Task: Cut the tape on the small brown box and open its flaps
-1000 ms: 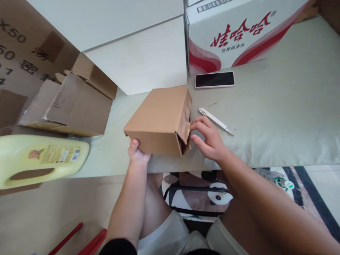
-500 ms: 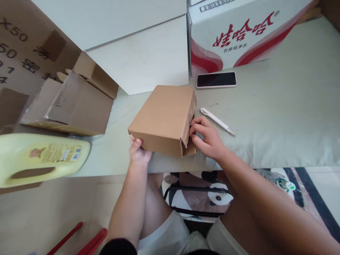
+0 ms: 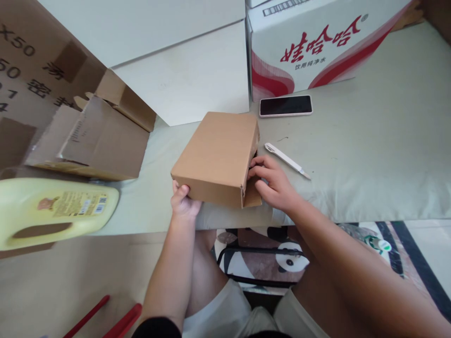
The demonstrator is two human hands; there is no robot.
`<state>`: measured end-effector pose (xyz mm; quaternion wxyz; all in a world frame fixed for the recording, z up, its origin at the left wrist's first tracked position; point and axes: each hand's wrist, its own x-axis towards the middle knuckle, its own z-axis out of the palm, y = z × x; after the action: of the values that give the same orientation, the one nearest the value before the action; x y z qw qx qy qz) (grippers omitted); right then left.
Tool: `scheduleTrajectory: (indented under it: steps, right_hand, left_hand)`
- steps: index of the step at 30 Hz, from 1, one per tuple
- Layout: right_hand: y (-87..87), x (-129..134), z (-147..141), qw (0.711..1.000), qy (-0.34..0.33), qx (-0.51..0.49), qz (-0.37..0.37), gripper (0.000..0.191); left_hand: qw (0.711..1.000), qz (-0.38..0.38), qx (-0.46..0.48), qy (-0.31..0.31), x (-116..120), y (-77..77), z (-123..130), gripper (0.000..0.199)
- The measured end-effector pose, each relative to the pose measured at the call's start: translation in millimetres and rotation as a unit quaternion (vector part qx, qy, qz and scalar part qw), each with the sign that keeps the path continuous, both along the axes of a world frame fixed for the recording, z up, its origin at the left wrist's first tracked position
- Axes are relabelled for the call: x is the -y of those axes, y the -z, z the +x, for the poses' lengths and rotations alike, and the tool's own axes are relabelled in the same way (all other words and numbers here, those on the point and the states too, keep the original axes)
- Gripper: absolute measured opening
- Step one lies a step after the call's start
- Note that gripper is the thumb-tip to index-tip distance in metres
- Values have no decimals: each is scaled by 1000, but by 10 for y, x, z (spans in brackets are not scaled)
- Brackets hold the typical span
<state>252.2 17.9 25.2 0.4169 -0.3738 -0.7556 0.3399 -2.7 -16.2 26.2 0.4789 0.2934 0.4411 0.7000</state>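
The left hand (image 3: 185, 203) is clamped on the near-left corner of the tan, rectangular cardboard box (image 3: 216, 148), a sound hold on something probably light and stiff-walled yet crushable; the box lies between the hands, its open end rightward; the right hand (image 3: 274, 186) curls its fingers there, though I cannot tell whether they pinch cardboard; a slim white cutter (image 3: 285, 159) lies beyond.

Pale tiled floor (image 3: 105, 263), seemingly, lies below a bench or table (image 3: 373, 155) draped in grey-green cloth.
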Motion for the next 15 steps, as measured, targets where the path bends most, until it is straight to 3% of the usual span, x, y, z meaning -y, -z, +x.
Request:
scheduleTrajectory:
  steps: [15]
  right_hand:
    - [-36,-6,-4,1000,-2,2,-22,18]
  left_hand:
    - [1000,-3,-8,7,-2,-7,-13,60]
